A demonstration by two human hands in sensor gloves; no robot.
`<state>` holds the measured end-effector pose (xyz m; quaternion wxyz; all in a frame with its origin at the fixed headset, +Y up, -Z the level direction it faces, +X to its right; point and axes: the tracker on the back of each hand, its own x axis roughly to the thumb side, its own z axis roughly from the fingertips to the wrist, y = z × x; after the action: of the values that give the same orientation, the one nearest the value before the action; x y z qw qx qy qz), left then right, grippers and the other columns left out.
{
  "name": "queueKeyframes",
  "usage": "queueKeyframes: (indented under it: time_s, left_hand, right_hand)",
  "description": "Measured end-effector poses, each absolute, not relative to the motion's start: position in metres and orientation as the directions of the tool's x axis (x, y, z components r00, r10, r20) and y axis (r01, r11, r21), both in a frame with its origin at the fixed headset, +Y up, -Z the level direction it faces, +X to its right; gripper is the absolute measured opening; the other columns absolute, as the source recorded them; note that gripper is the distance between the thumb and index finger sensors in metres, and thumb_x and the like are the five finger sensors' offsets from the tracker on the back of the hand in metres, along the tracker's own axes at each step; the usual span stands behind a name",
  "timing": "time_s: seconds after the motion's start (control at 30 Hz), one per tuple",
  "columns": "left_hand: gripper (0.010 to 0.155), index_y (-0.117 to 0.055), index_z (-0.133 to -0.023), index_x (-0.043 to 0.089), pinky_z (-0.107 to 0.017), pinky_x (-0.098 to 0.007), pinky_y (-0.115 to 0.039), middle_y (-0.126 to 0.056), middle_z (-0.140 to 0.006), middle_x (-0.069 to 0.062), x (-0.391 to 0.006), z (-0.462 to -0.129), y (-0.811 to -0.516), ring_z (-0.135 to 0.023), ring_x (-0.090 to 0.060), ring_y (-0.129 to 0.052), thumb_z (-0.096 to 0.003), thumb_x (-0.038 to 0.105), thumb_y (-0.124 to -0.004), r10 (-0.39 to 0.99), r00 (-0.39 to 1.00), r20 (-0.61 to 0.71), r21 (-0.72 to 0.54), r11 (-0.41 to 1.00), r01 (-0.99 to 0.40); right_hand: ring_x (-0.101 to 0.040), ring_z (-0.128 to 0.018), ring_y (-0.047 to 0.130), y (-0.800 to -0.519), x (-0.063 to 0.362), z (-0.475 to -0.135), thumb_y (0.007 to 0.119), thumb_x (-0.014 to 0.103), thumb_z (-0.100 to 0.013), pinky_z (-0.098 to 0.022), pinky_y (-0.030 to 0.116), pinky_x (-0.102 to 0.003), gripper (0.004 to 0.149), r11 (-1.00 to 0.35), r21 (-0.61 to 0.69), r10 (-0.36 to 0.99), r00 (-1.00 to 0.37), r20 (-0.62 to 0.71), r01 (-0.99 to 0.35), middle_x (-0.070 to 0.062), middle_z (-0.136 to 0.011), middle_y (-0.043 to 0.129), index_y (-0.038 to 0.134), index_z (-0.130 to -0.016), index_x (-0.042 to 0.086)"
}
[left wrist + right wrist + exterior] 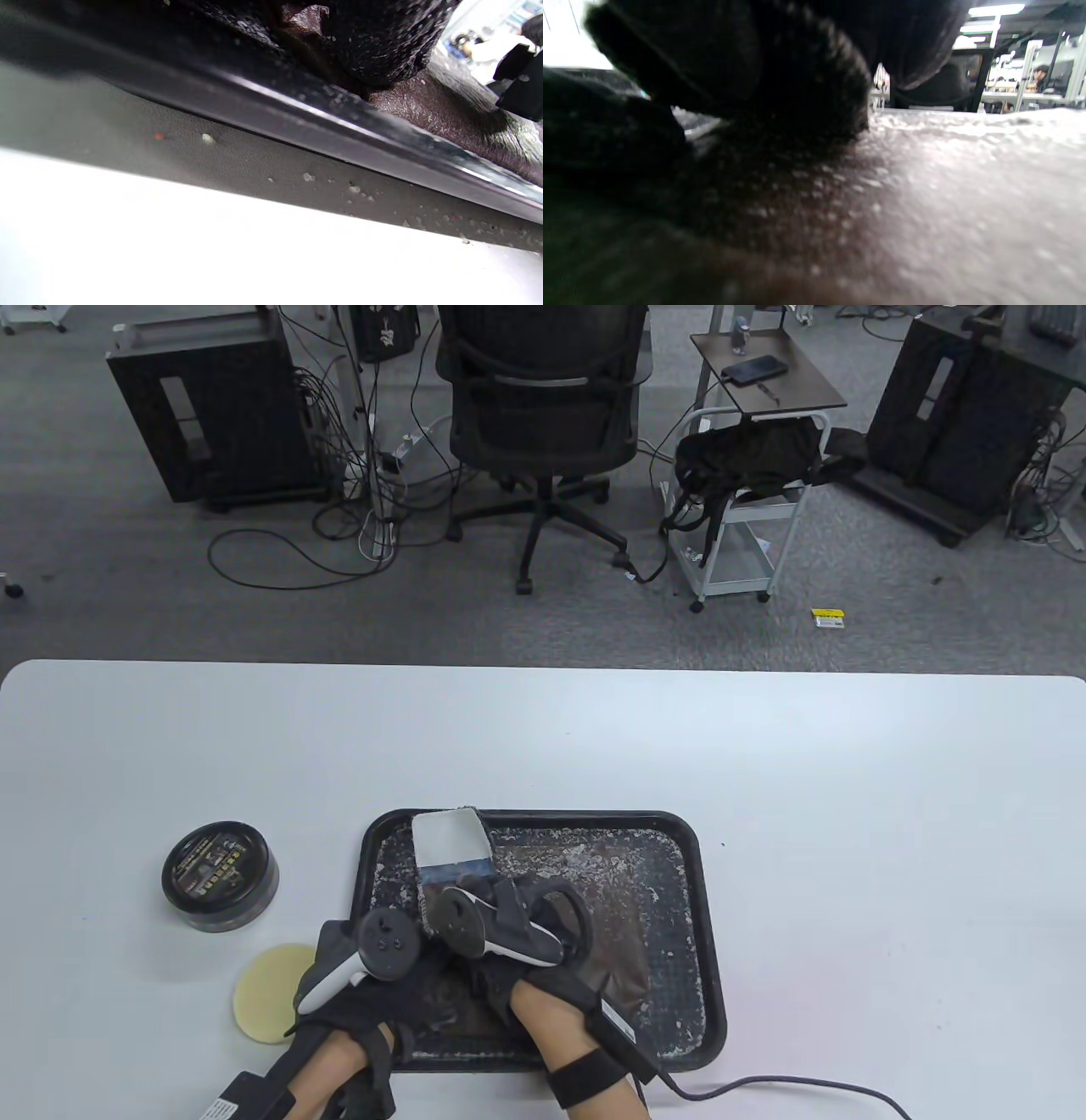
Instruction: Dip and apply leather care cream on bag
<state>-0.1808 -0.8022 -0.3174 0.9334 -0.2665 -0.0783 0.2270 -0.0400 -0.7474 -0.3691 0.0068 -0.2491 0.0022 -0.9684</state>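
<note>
Risk: we are pressing both hands on the bag; grip unclear; cream tin sitting closed, cloth drying.

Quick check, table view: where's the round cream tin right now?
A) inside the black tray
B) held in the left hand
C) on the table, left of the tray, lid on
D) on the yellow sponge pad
C: the cream tin stands closed on the white table, left of the black tray, just behind the yellow sponge pad and clear of the left hand.
</note>
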Motion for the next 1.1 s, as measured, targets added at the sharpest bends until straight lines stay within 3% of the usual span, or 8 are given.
queueKeyframes:
  time_s: [0.2,0.37,0.53,0.8,1.1]
  left_hand:
    - [0.078,-0.035,-0.103,0.038,-0.075,-0.047,-0.024,-0.018,-0.111,0.013,-0.180,-0.317,-0.803,-0.105,-0.020,-0.018,-0.0397,0.050,-0.080,0.471,0.882,0.018,-0.534,0.750,-0.390]
    - [0.078,-0.035,-0.103,0.037,-0.075,-0.047,-0.024,-0.017,-0.111,0.012,-0.180,-0.316,-0.803,-0.105,-0.021,-0.018,-0.0398,0.050,-0.080,0.466,0.885,0.019,-0.531,0.754,-0.386]
    - [0.078,-0.035,-0.103,0.037,-0.075,-0.047,-0.024,-0.017,-0.111,0.012,-0.179,-0.316,-0.803,-0.105,-0.020,-0.018,-0.0399,0.050,-0.079,0.459,0.888,0.019,-0.533,0.756,-0.380]
    - [0.078,-0.033,-0.103,0.038,-0.075,-0.047,-0.023,-0.015,-0.110,0.012,-0.178,-0.315,-0.803,-0.105,-0.020,-0.016,-0.0404,0.051,-0.078,0.453,0.892,0.012,-0.540,0.753,-0.375]
    - [0.078,-0.029,-0.102,0.038,-0.074,-0.047,-0.020,-0.012,-0.110,0.012,-0.177,-0.314,-0.804,-0.105,-0.020,-0.013,-0.0411,0.052,-0.076,0.445,0.896,0.006,-0.549,0.750,-0.369]
  right_hand:
    - [-0.028,-0.085,0.083,-0.758,-0.045,-0.379,0.084,0.038,-0.041,-0.059,0.077,-0.049,0.064,-0.994,0.072,-0.039,-0.886,0.462,0.082,-0.004,-0.108,0.067,0.067,-0.103,0.032]
    - [-0.028,-0.084,0.073,-0.767,-0.050,-0.382,0.073,0.037,-0.046,-0.062,0.071,-0.050,0.061,-0.991,0.088,-0.052,-0.892,0.449,0.102,-0.004,-0.110,0.054,0.057,-0.105,0.032]
    - [-0.036,-0.104,0.041,-0.770,-0.054,-0.380,0.068,0.028,-0.047,-0.073,0.051,-0.060,0.058,-0.989,0.074,-0.077,-0.883,0.464,0.125,-0.003,-0.116,0.033,0.057,-0.104,0.030]
    - [-0.034,-0.098,0.056,-0.768,-0.049,-0.385,0.068,0.022,-0.043,-0.071,0.059,-0.055,0.058,-0.990,0.074,-0.074,-0.888,0.453,0.120,-0.006,-0.108,0.051,0.061,-0.100,0.031]
    - [-0.034,-0.096,0.061,-0.767,-0.025,-0.393,0.069,0.022,-0.043,-0.069,0.062,-0.056,0.058,-0.982,0.125,-0.084,-0.926,0.368,0.139,-0.007,-0.107,0.055,0.062,-0.099,0.031]
